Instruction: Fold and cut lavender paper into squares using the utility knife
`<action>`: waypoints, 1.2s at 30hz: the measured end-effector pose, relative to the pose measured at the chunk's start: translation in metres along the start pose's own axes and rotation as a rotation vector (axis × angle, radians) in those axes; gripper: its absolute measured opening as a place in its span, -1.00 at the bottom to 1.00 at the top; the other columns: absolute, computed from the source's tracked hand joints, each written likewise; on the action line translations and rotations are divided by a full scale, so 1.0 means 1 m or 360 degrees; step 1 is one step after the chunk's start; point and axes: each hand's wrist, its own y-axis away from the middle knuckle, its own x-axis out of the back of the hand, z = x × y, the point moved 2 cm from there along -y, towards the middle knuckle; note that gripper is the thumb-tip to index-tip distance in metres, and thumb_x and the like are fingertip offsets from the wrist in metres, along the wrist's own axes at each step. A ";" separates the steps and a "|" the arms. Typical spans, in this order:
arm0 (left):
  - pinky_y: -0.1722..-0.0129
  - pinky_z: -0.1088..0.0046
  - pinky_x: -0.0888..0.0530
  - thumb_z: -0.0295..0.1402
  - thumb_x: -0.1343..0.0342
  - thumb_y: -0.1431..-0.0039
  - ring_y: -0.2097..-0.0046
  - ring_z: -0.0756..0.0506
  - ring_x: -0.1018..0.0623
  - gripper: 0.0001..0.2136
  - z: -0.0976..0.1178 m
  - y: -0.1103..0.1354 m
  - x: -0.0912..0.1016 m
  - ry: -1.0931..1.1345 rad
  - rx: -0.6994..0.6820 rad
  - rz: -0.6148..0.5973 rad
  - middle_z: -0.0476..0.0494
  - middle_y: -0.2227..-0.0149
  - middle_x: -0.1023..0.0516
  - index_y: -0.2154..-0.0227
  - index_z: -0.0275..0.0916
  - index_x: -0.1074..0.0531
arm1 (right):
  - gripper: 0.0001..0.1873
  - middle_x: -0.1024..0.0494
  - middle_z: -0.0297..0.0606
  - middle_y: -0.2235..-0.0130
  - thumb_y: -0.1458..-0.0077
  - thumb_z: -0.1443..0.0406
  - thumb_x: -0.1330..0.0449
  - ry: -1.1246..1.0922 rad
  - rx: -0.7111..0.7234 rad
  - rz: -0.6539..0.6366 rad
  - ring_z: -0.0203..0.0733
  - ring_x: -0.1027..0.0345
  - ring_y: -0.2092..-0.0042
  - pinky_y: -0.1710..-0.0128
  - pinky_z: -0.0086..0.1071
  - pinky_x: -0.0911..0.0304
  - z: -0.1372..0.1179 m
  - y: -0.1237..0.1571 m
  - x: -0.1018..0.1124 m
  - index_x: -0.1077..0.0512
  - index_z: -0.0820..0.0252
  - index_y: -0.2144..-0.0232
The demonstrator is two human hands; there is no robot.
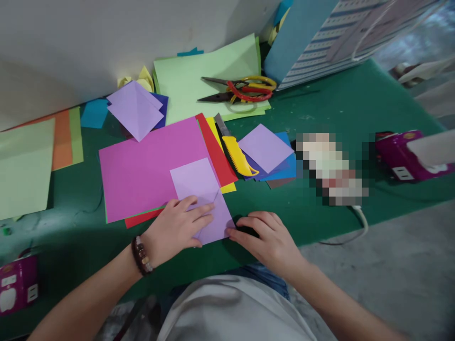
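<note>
A lilac sheet of paper with crease lines lies partly over a larger magenta sheet and partly over the green table. My left hand rests flat on its lower left part, fingers stretched and spread, a beaded bracelet at the wrist. At the sheet's lower right corner is my right hand, its thumb and bent fingertips closed on the paper's edge. Red paper and yellow paper stick out beneath the magenta sheet. A yellow-handled utility knife lies just beyond the lilac sheet.
Two pairs of scissors lie on pale green sheets near the wall. Folded lilac pieces sit at the back left, another lilac square at right. Purple boxes stand at both ends. A blurred-out item trails a cable.
</note>
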 end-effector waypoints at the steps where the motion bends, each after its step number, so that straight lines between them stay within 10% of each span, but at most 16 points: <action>1: 0.10 0.29 -0.28 0.01 -0.15 -0.12 -0.16 -0.21 -0.21 -0.45 0.000 0.000 0.000 -0.0001 0.0007 -0.0001 0.10 -0.32 -0.15 -0.14 -0.05 -0.30 | -0.80 -0.51 -0.24 0.23 -0.15 0.39 -0.18 -0.0002 -0.0006 0.0006 -0.15 -0.25 0.12 0.15 -0.27 -0.15 -0.001 0.000 0.001 -0.53 0.07 0.18; 9: 0.13 0.28 -0.30 -0.02 -0.16 -0.12 -0.15 -0.21 -0.23 -0.47 0.000 -0.002 0.004 -0.0004 -0.0023 0.0003 0.21 -0.30 -0.17 -0.16 0.19 -0.24 | -0.71 -0.49 -0.15 0.13 -0.14 0.32 -0.20 0.0223 -0.0195 -0.0064 -0.07 -0.24 0.08 0.13 -0.20 -0.19 -0.017 0.014 0.005 -0.49 0.08 0.05; 36: 0.01 0.27 -0.28 -0.03 -0.20 -0.08 -0.16 -0.23 -0.19 -0.28 -0.008 -0.010 0.002 0.0120 -0.0059 -0.0111 0.01 -0.34 -0.08 -0.26 -0.06 -0.09 | -0.75 -0.47 -0.18 0.18 -0.15 0.33 -0.18 0.0031 -0.0271 -0.0028 -0.12 -0.25 0.13 0.19 -0.22 -0.20 -0.008 0.010 0.004 -0.52 0.00 0.11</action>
